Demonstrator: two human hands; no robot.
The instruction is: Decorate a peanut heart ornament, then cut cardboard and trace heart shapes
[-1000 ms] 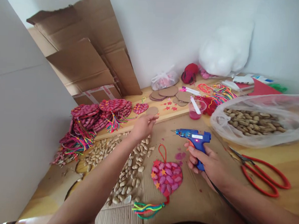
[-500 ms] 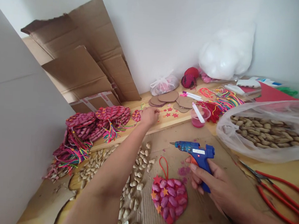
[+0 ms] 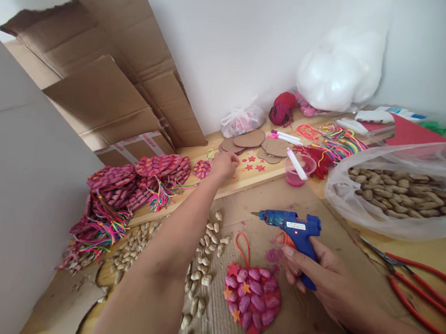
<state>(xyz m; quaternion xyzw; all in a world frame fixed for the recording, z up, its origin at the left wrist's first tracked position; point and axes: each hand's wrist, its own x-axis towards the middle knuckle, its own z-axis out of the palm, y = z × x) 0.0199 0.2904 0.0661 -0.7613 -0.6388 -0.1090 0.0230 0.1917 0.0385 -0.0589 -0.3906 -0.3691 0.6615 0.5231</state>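
Ornament (image 3: 257, 303): heart-shaped, faced with pink-dyed peanut shells; lies flat on the cardboard sheet (image 3: 311, 326) before me, just left of my right hand (image 3: 326, 274), touched by neither hand.
Hot glue gun (image 3: 305, 238): clamped in my right hand, fingers wrapped about the blue handle near the orange trigger; nozzle points left, above the cardboard; indicator lit red.
Left hand (image 3: 223, 165): extended to the far wooden surface, fingers curled beside the loose stars (image 3: 249, 166); whether the fingertips are together on a piece, I cannot tell.
Shells and loop: both in place, as far as I see; a red loop (image 3: 248, 251) rises from the top of the heart.
Stars on the heart: one red star (image 3: 233, 269) and three orange stars (image 3: 246, 288) sit towards its left side. The right side bears none, so the decoration is, in my judgement, partly done.
Stack of ornaments (image 3: 112, 176): similar tasselled pieces, seemingly complete, piled at far left.
Change from the earliest frame: my left hand, then nearer the wood's front edge, now reaches farther back and partly covers the small ornament (image 3: 201, 169); the heart's tassel, then visible, lies out of view; my right hand keeps its hold.
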